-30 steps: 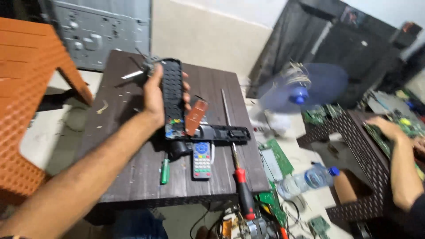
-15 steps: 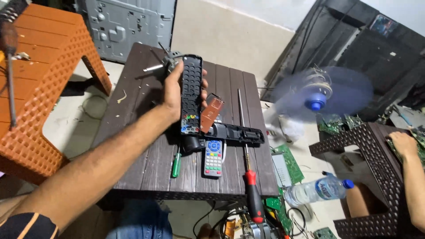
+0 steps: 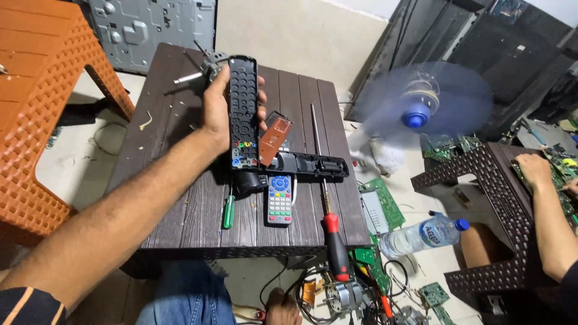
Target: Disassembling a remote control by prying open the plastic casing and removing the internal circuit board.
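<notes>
Left hand (image 3: 218,107) grips the black remote shell (image 3: 243,111) above the dark table (image 3: 180,198).

Its long axis runs away from the person — fingers wrapped round its far half; the right hand is out of view — its grip cannot be told.

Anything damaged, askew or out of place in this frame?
Yes. The left hand holds a black remote control front shell with empty button holes, so it is taken apart. A long red-handled screwdriver overhangs the dark slatted table edge, and green circuit boards lie scattered on the floor.
</notes>
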